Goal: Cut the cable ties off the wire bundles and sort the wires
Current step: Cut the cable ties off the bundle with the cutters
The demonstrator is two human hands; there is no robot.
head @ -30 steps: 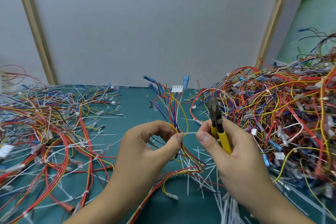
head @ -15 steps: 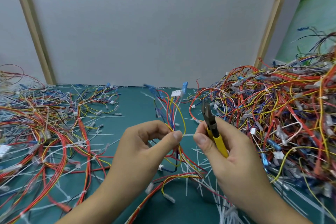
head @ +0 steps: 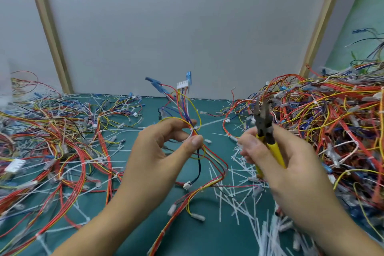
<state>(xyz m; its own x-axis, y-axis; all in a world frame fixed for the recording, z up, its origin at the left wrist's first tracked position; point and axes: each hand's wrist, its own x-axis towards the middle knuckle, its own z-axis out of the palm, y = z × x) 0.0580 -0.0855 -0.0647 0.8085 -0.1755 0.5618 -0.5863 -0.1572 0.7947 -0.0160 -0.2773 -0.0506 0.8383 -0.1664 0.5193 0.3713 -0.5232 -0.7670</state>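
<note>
My left hand [head: 160,151] pinches a small wire bundle [head: 185,108] between thumb and fingers, held above the green mat [head: 207,235]. The bundle's red, yellow, blue and purple wires rise to a white connector and blue terminals; its lower ends trail onto the mat. A white cable tie [head: 195,129] wraps the bundle just above my thumb. My right hand [head: 278,164] grips yellow-handled cutters [head: 266,129], their dark jaws pointing up and slightly apart, a short way right of the bundle and not touching it.
A big tangled heap of wires [head: 332,122] fills the right side. Looser wires [head: 52,141] spread over the left of the mat. Cut white tie pieces [head: 239,189] litter the mat in front of my right hand. A grey wall stands behind.
My right hand has drawn the cutters to the right, away from the bundle, and the jaws now stand apart. My left hand keeps its pinch and the bundle sits a little higher.
</note>
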